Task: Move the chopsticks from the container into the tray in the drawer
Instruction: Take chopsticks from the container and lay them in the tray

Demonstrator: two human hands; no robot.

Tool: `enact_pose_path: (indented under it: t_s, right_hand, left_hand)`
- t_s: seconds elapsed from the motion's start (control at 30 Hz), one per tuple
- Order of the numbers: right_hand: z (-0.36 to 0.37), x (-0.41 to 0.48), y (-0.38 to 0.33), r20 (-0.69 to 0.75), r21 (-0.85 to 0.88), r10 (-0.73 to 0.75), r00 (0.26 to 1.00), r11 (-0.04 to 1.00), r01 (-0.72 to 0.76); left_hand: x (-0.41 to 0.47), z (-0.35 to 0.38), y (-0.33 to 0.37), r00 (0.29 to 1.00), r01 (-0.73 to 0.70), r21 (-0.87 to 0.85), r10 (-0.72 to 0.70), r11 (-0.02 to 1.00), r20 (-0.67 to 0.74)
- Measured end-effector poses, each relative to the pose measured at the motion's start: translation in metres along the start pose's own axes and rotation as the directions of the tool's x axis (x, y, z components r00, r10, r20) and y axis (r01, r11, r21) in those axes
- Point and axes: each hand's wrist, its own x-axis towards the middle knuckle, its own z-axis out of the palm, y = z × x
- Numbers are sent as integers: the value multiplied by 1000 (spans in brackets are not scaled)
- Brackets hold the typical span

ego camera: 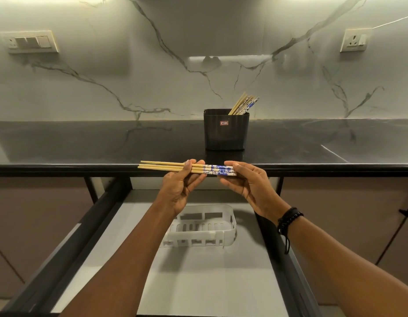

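Worktop front edge: left hand and right hand pinch chopsticks over drawer; uneven release could miss tray.

A single wide-angle view, worn on the person's head, faces the marble wall and tips down over the bench edge. The wall fills 12 o'clock and the open drawer fills 6. The left hand and right hand sit close, near centre.
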Motion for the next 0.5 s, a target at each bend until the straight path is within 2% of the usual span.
enact_pose_path:
  t_s: [0.13, 0.23, 0.37, 0.5]
  right_hand:
    - [0, -2, 3, 8, -195, -86, 996, 977, 86]
    - [0, -2, 6, 10, -268, -115, 993, 957, 113]
    - [-2, 0, 5, -47, -265, -82, 995, 962, 67]
    - [-5, 0, 2, -68, -183, -18, 998, 983, 6]
  left_hand:
    - [2, -2, -1, 1000, 4, 54, -3, 999, -9]
    - [4, -5, -1, 1000, 29, 69, -29, 997, -2]
    - [4, -7, 0, 999, 47, 96, -46, 994, -18]
    - [7, -16, 10, 984, -78, 26, 81, 997, -161]
